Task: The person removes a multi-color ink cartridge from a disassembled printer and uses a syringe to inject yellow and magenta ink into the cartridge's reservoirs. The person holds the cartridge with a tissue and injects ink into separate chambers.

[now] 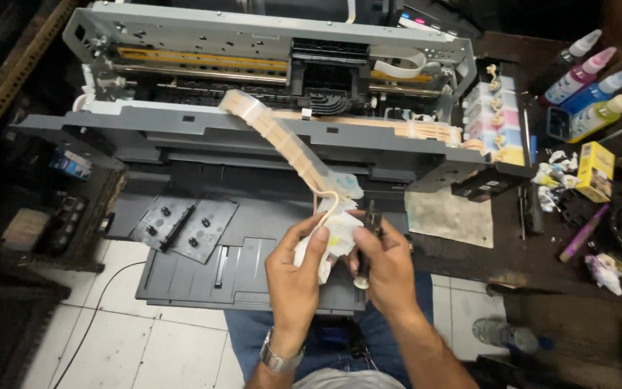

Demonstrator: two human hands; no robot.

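An opened inkjet printer (181,137) with its cover off lies in front of me, its black carriage (329,72) on the rail. A flat band of ink tubes (282,140) runs from the printer down to a white tissue-wrapped cartridge piece (336,234) that I hold over the output tray (253,266). My left hand (296,274) grips that white piece from the left, a watch on the wrist. My right hand (386,266) pinches a thin dark tool (363,270) against the piece's right side.
An ink tank block (498,115) with coloured ink hangs off the printer's right end. Several ink refill bottles (592,86), a yellow box (596,171), crumpled tissues (556,180) and a stained cloth (451,216) lie on the dark bench at right. A plastic bottle (502,335) rests on the tiled floor.
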